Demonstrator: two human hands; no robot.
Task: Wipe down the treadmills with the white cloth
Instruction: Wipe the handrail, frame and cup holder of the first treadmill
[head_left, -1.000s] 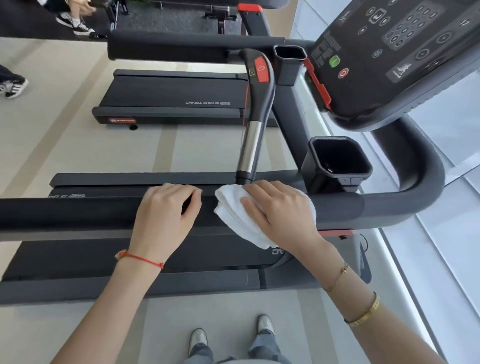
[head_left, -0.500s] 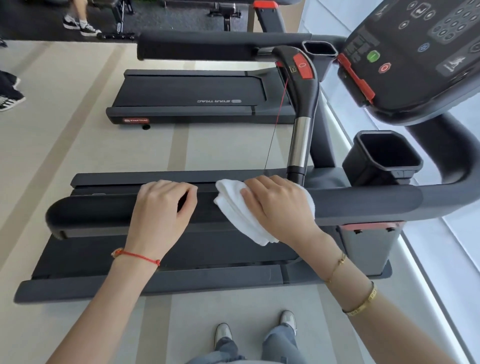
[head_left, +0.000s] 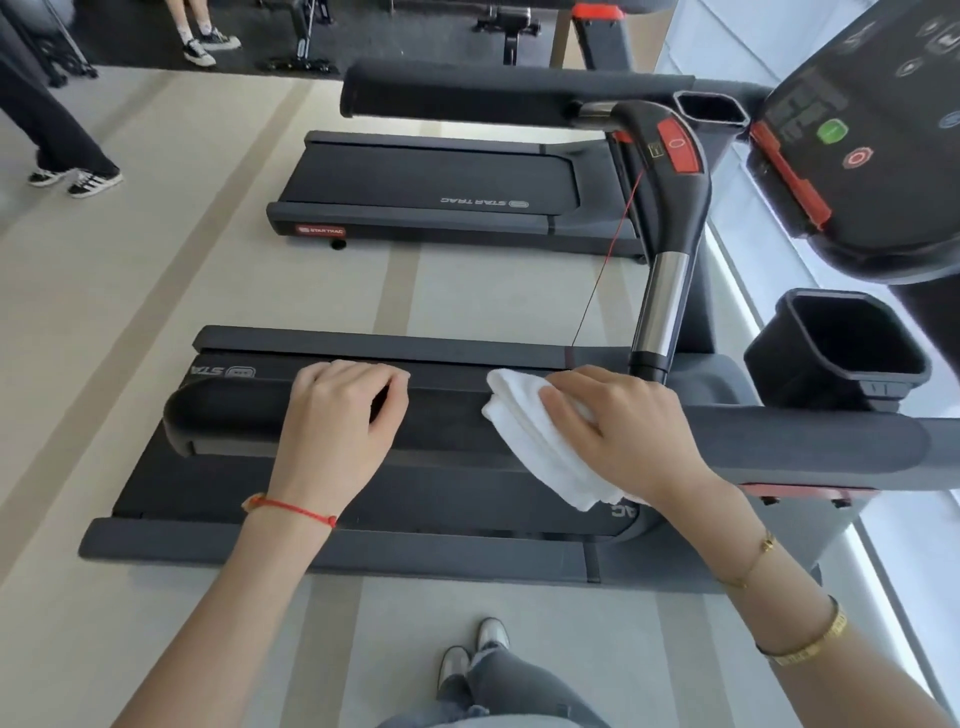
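While the long black treadmill lies crosswise before the person, its padded dark handrail runs left to right. The left hand curls over that rail near its free end. The right hand grips the folded white cloth, draped over the rail mid-length, its long axis slanting across. Soft and light, it looks best held bunched under the palm.
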